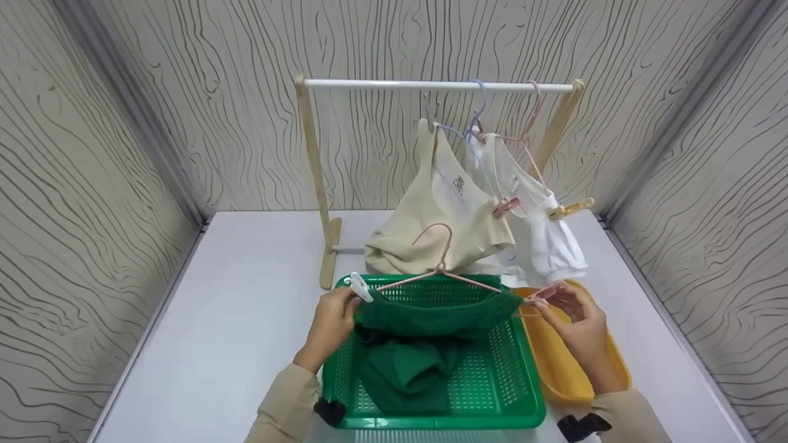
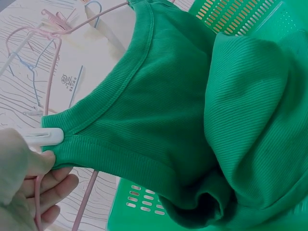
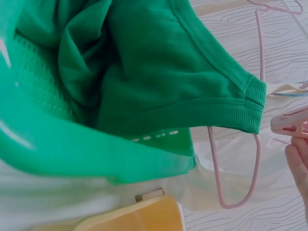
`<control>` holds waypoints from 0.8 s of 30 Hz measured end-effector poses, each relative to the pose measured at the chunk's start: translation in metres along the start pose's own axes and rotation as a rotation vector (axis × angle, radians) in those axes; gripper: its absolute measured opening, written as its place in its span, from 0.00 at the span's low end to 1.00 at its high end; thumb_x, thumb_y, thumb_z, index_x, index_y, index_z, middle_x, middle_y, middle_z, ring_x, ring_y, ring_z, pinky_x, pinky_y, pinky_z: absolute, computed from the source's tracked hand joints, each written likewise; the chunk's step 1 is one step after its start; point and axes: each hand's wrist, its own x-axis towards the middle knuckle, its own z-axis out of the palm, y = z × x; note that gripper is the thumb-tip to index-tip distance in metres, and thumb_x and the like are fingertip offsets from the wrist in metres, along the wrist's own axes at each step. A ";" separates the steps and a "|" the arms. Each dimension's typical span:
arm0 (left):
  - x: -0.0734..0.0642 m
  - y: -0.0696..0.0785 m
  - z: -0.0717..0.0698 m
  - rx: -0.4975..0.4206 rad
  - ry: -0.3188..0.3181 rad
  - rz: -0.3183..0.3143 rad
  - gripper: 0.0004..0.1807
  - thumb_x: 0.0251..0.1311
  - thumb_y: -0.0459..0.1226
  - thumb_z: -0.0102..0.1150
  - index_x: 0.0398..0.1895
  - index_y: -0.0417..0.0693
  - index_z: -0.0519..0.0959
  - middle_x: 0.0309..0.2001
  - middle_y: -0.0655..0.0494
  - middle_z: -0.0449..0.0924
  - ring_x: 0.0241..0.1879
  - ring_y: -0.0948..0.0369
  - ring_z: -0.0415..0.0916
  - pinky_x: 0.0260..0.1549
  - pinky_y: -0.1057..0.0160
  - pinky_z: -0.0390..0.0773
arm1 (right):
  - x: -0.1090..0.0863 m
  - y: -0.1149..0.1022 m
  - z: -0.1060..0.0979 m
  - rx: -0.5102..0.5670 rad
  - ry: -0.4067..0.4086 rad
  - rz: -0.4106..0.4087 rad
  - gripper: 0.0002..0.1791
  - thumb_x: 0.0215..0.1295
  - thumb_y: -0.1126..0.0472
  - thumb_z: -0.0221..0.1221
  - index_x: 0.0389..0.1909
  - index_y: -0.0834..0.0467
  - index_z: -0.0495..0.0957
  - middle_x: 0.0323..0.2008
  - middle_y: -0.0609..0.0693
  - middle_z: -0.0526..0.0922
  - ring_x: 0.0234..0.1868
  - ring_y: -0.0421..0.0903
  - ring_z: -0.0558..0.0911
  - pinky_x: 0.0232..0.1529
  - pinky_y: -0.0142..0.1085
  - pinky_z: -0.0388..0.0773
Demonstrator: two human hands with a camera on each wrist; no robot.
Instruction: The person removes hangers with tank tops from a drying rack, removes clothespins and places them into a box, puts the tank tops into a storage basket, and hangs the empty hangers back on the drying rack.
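Observation:
A green ribbed tank top hangs on a pink hanger, its lower part bunched in the green basket. A white clothespin is clipped on the strap at the left end. There my left hand grips the hanger, its thumb touching the strap's edge, with fingers behind. My right hand pinches a pink clothespin beside the other strap. In the right wrist view the clothespin's tip is apart from the fabric, and only a few fingertips show.
Behind the basket stands a drying rack with a white bar. A beige tank top and a white garment hang from it, with a pink clothespin and a yellow clothespin. A yellow bin stands right of the basket.

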 end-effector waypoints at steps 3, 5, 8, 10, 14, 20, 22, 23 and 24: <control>0.000 -0.001 0.000 -0.007 0.000 -0.007 0.06 0.66 0.29 0.52 0.40 0.40 0.80 0.35 0.50 0.84 0.35 0.61 0.79 0.36 0.63 0.82 | -0.002 0.001 -0.002 -0.045 0.022 0.044 0.18 0.45 0.89 0.59 0.40 0.84 0.69 0.35 0.39 0.84 0.39 0.29 0.83 0.44 0.18 0.79; 0.001 -0.001 -0.001 -0.013 0.000 -0.013 0.06 0.66 0.29 0.52 0.40 0.40 0.80 0.35 0.50 0.84 0.35 0.62 0.79 0.36 0.63 0.83 | -0.005 0.004 -0.005 -0.077 0.035 0.073 0.18 0.45 0.89 0.59 0.40 0.84 0.69 0.35 0.37 0.84 0.38 0.28 0.83 0.43 0.17 0.79; 0.001 -0.001 -0.001 -0.016 0.001 -0.019 0.06 0.66 0.29 0.52 0.39 0.40 0.80 0.34 0.50 0.83 0.35 0.61 0.79 0.36 0.62 0.82 | -0.008 0.008 -0.010 -0.126 0.052 0.107 0.17 0.45 0.89 0.59 0.39 0.83 0.70 0.35 0.36 0.83 0.38 0.27 0.83 0.42 0.17 0.79; 0.001 -0.001 -0.002 -0.017 0.005 -0.017 0.06 0.66 0.29 0.52 0.39 0.40 0.80 0.35 0.49 0.84 0.36 0.60 0.80 0.37 0.62 0.83 | -0.009 0.012 -0.014 -0.153 0.073 0.143 0.16 0.45 0.88 0.59 0.38 0.82 0.71 0.33 0.36 0.82 0.36 0.27 0.83 0.41 0.17 0.79; 0.000 -0.001 -0.001 -0.015 0.015 -0.006 0.05 0.66 0.29 0.53 0.38 0.39 0.79 0.35 0.48 0.84 0.37 0.58 0.82 0.37 0.62 0.83 | -0.015 0.021 -0.023 -0.224 0.109 0.222 0.15 0.47 0.85 0.62 0.38 0.78 0.74 0.30 0.34 0.81 0.34 0.26 0.81 0.38 0.16 0.79; 0.000 -0.002 -0.001 -0.007 0.016 -0.002 0.05 0.66 0.29 0.53 0.37 0.40 0.79 0.33 0.50 0.83 0.35 0.61 0.79 0.37 0.62 0.82 | -0.024 0.033 -0.035 -0.315 0.100 0.321 0.12 0.53 0.80 0.62 0.40 0.75 0.75 0.29 0.30 0.79 0.32 0.25 0.79 0.35 0.15 0.78; 0.000 -0.002 -0.001 -0.005 0.014 -0.004 0.05 0.66 0.30 0.53 0.38 0.40 0.79 0.34 0.49 0.83 0.36 0.60 0.80 0.38 0.61 0.83 | -0.026 0.036 -0.038 -0.337 0.094 0.351 0.12 0.54 0.78 0.62 0.40 0.75 0.74 0.29 0.30 0.79 0.32 0.26 0.79 0.35 0.16 0.78; 0.000 -0.001 -0.001 -0.005 0.013 -0.005 0.05 0.66 0.30 0.53 0.38 0.40 0.79 0.34 0.49 0.83 0.36 0.60 0.80 0.38 0.61 0.83 | -0.028 0.038 -0.040 -0.351 0.092 0.371 0.13 0.55 0.77 0.63 0.41 0.74 0.74 0.29 0.29 0.78 0.32 0.26 0.79 0.35 0.16 0.78; 0.000 -0.001 -0.001 -0.010 0.010 -0.003 0.05 0.66 0.30 0.53 0.38 0.40 0.79 0.35 0.49 0.84 0.37 0.59 0.81 0.38 0.61 0.83 | -0.029 0.039 -0.041 -0.357 0.095 0.389 0.13 0.55 0.77 0.63 0.42 0.75 0.74 0.29 0.29 0.78 0.33 0.25 0.78 0.35 0.15 0.77</control>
